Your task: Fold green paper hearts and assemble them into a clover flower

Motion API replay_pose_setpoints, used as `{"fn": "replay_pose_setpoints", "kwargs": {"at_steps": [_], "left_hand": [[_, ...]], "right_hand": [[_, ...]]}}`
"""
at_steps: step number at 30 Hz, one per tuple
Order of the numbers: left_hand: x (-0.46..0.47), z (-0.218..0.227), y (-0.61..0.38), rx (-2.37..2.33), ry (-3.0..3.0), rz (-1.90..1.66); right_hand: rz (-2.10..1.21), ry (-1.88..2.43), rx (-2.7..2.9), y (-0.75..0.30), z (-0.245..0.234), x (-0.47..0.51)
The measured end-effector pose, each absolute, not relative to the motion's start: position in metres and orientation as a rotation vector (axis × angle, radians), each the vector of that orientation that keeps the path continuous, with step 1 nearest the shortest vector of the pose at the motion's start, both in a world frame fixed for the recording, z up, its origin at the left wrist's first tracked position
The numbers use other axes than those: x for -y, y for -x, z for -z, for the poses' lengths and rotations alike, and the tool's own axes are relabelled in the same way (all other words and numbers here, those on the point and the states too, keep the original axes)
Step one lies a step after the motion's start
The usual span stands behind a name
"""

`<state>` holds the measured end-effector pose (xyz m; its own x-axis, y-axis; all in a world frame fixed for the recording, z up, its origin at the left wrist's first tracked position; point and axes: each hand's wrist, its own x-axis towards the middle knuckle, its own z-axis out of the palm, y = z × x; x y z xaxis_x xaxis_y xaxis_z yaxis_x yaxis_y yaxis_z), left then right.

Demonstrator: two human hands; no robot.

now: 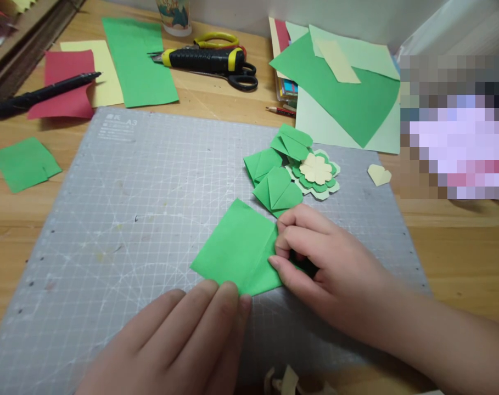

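Observation:
A green square of paper (236,247) lies on the grey cutting mat (129,219), partly folded along its right side. My left hand (179,345) lies flat with its fingers stretched out, the fingertips pressing the paper's near corner. My right hand (327,263) is curled over the paper's right edge, fingers bent and pinching the fold. Just beyond it sit three folded green heart shapes (276,189) and a layered green and cream paper flower (317,173).
At the back lie scissors (233,77), a yellow-black utility knife (200,57), a black pen (43,93), a pencil (280,110), red, yellow and green sheets (138,60), and a green paper stack (348,99). A small cream heart (379,174) is on the right.

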<state>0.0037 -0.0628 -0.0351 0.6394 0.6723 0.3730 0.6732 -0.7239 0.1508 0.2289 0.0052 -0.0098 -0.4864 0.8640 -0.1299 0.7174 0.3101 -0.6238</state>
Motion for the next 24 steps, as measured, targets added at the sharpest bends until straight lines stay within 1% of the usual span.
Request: {"fn": "replay_pose_setpoints", "kwargs": {"at_steps": [6,24], "left_hand": [[0.0643,0.036,-0.0022,1.186,2.839,0.692],[0.0602,0.0349,-0.0054,1.164,2.839,0.677]], "right_hand": [[-0.936,1.435,2.342,-0.2286,0.009,-0.0051],[-0.947,1.434,2.335,-0.2291,0.0092,-0.0056]]}}
